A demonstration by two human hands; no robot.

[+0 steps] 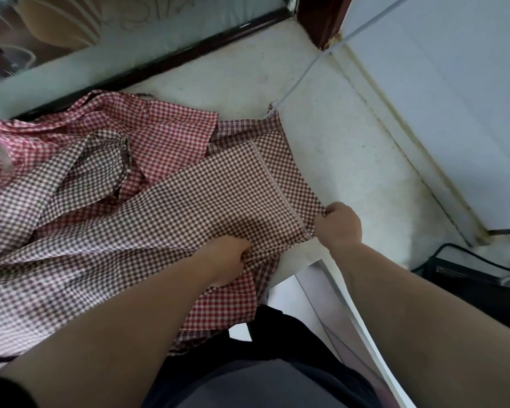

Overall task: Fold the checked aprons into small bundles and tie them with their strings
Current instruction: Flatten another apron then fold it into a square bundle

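Observation:
A brown-and-white checked apron lies spread over the white counter, partly folded with a stitched hem running down its right side. My right hand pinches its right corner at the counter's near edge. My left hand grips a bunch of the same cloth just left of that. A red-and-white checked apron lies crumpled behind it, and more red check hangs over the front edge. A white string runs from the apron's far corner up towards the back.
A glass panel with a dark frame stands along the back of the counter. A white appliance rises on the right, with a black box and cables below it. More checked cloth is heaped at the far left.

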